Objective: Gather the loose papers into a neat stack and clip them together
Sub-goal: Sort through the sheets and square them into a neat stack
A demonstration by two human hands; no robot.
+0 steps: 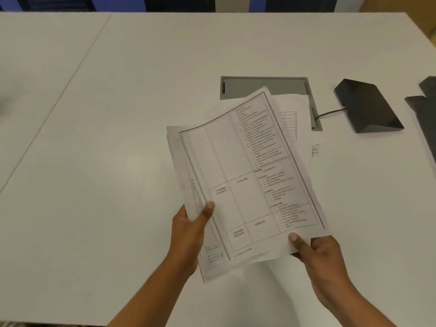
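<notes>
The papers (247, 180) are fanned, edges unsquared; a sheet could slip out beyond the left thumb if either pinch loosens; the left hand (188, 230) pinches their left edge, thumb on top; the right hand (323, 256) pinches the near right corner likewise; the papers hang between both grips above the table (94, 138), though the rearmost sheet (295, 105) may rest on it.

White table (94, 138); grey cable hatch (264, 87); black wedge box (368, 107) with cord (330, 112).
</notes>
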